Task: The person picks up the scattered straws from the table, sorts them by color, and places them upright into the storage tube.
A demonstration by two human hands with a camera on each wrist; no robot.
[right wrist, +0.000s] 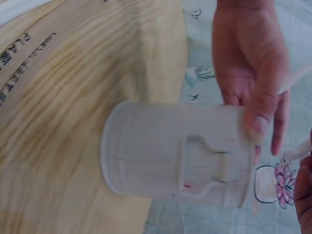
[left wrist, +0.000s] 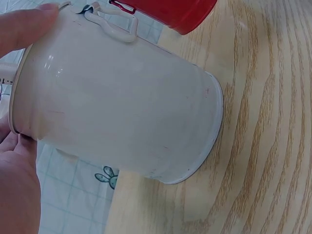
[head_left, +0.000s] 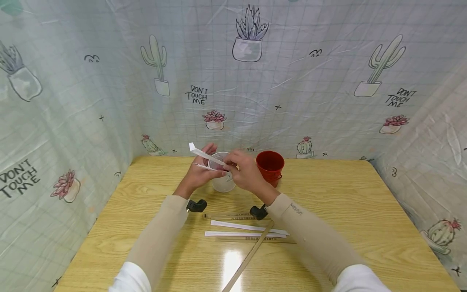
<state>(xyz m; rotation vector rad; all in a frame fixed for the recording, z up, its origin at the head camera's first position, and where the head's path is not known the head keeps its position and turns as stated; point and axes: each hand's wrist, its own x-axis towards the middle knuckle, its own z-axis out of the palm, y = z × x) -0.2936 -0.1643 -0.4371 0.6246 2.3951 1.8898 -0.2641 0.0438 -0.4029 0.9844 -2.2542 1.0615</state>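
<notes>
A small white metal bucket (head_left: 223,184) with a loop handle stands on the table. My left hand (head_left: 200,173) holds it by the rim, its thumb (left wrist: 29,28) on one side and its fingers around the other. Over the bucket's mouth, my right hand (head_left: 245,169) pinches one end of a white paper-wrapped straw (head_left: 206,155), whose other end points up and left. A second white straw (head_left: 202,166) leans out over the rim beside the left hand. In the right wrist view only part of the right hand (right wrist: 304,190) shows, at the edge.
A red bucket (head_left: 270,166) stands just right of the white one. Nearer to me lie white wrapped straws (head_left: 237,234) and brown paper-wrapped ones (head_left: 248,259) with printed letters, some crossing. A patterned cloth (head_left: 292,81) hangs behind the wooden table (head_left: 346,202).
</notes>
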